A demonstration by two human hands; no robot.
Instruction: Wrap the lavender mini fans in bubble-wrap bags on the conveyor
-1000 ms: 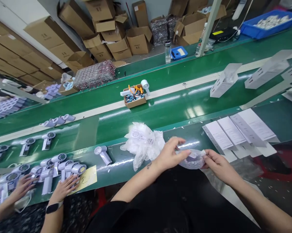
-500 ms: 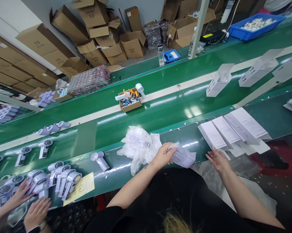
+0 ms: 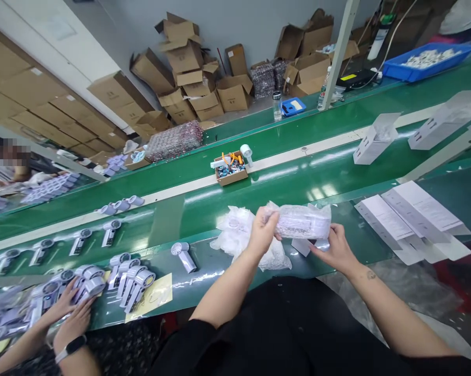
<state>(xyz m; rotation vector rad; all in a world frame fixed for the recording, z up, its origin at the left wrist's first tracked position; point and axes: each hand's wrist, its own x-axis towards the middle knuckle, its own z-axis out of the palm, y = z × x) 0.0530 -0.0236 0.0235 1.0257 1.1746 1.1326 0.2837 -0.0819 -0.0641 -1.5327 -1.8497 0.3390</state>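
My left hand (image 3: 263, 228) pinches the left end of a clear bubble-wrapped package (image 3: 301, 221), held level above the bench. Below its right end, my right hand (image 3: 334, 248) grips a small white box (image 3: 303, 246), mostly hidden under the package. More bubble-wrapped items (image 3: 235, 225) lie on the green bench just behind and left of my left hand. White open boxes with printed sheets (image 3: 392, 216) lie in a row to the right of my right hand. A single lilac handheld fan (image 3: 184, 256) lies further left on the bench.
At the lower left a co-worker's hands (image 3: 73, 318) touch a cluster of lilac fans (image 3: 90, 279). A small carton of parts (image 3: 232, 177) stands on the far side of the belt. Upright white boxes (image 3: 376, 138) stand at the right, near a slanting metal post (image 3: 435, 154).
My left hand has raised the wrapped package and turned it level. My right hand has moved left from the row of boxes with one white box. The camera view has shifted.
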